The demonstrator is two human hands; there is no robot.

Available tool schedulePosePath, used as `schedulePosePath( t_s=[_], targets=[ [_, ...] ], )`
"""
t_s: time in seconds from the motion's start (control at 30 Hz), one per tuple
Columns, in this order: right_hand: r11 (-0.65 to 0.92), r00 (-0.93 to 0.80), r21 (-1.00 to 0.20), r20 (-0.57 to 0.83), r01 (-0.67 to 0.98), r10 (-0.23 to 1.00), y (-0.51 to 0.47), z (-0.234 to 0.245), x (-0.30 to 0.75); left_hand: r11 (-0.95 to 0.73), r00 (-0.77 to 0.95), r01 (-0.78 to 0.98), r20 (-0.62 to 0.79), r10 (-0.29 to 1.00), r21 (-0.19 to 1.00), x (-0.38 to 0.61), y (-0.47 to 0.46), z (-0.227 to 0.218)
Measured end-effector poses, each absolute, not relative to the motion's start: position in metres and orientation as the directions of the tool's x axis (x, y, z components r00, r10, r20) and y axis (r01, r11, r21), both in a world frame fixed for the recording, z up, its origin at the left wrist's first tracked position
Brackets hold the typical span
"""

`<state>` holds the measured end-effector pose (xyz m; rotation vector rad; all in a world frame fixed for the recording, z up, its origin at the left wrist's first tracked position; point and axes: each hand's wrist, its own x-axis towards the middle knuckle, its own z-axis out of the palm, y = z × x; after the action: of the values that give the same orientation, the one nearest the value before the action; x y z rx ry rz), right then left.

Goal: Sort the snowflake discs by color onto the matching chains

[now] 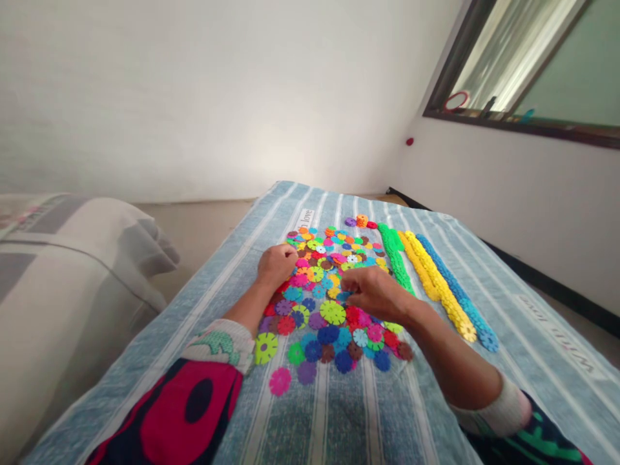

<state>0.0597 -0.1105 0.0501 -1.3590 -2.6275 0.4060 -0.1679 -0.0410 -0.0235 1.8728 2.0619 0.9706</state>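
Observation:
My left hand [277,266] is curled at the left edge of a spread of colourful notched plastic discs [332,312]. Its fingers are closed, and whatever they hold is hidden. Over the middle of the spread, my right hand [372,290] has its fingers bent down in a pinch. A blue disc [342,297] shows close to its thumb, but I cannot tell whether it is gripped. Flat discs lie loose and overlapping around both hands, among them a lime green disc [266,349] and a pink disc [279,382] nearest me.
Right of the spread lie rows of discs by colour: green [398,265], yellow [436,284] and blue [455,290]. Small purple, orange [361,221] and red groups sit at the far end. A striped cloth [339,420] covers the table. A covered seat [82,271] stands left.

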Motion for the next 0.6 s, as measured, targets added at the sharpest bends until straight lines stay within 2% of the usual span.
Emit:
schedulePosePath(
  t_s=[0.1,0.2,0.37,0.6],
  targets=[
    [0.459,-0.490,-0.276,-0.051,0.844,0.870,-0.129,0.060,0.108,-0.007,-0.189,0.822,0.284,0.940,0.570,-0.170,-0.038,-0.024],
    [0.333,-0.354,-0.169,-0.109,0.928,0.929,-0.147,0.053,0.155,0.004,-0.194,0.825,0.276,0.941,0.565,-0.171,-0.036,-0.023],
    [0.230,-0.229,-0.022,-0.205,0.973,0.952,-0.165,0.027,0.186,0.030,-0.208,0.836,0.264,0.942,0.548,-0.171,-0.036,-0.018],
    [0.187,-0.200,-0.102,-0.143,0.977,0.969,-0.174,0.016,0.179,0.075,-0.174,0.866,0.158,0.972,0.494,-0.172,-0.040,-0.006]
  ],
)
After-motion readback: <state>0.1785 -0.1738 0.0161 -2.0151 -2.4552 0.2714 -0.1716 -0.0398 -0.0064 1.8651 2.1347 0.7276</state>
